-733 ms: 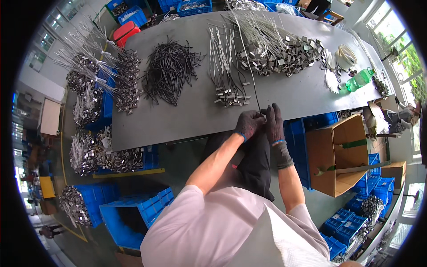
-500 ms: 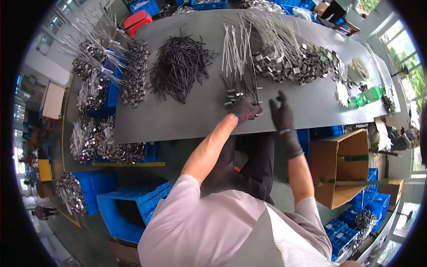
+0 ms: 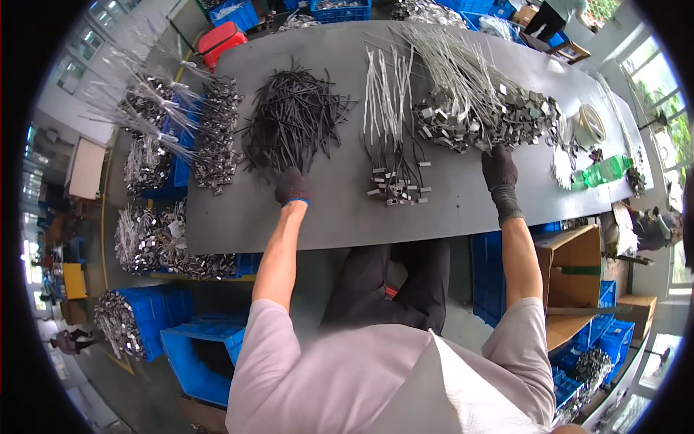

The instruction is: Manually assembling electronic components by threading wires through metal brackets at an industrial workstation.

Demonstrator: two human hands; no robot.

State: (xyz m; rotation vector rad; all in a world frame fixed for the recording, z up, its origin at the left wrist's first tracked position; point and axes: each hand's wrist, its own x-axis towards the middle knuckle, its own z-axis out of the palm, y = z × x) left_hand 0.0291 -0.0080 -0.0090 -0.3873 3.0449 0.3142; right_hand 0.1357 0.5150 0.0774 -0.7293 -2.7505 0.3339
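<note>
My left hand [image 3: 293, 188], in a dark glove with a blue cuff, reaches the near edge of a heap of thin black strips [image 3: 295, 108]. Its fingers are blurred among the strips. At the near edge of a large pile of silvery wired parts with small metal ends [image 3: 520, 116] is my right hand [image 3: 499, 168], also gloved. Its fingertips are partly lost against the pile, so their grip is unclear. Between the two hands lies a smaller bunch of similar parts [image 3: 397, 184], their pale wires pointing away and black strips among their metal ends.
A green bottle [image 3: 606, 171] and a tape roll [image 3: 588, 124] occupy the table's right end. Blue crates [image 3: 199, 347] of parts stand left and below. A cardboard box [image 3: 575, 275] is beside my right arm. A red case [image 3: 220, 42] sits beyond the far left corner.
My left hand has left the middle bunch and moved left to the black strips. My right hand has moved right to the large pile. The metal ends in the middle now lie uncovered.
</note>
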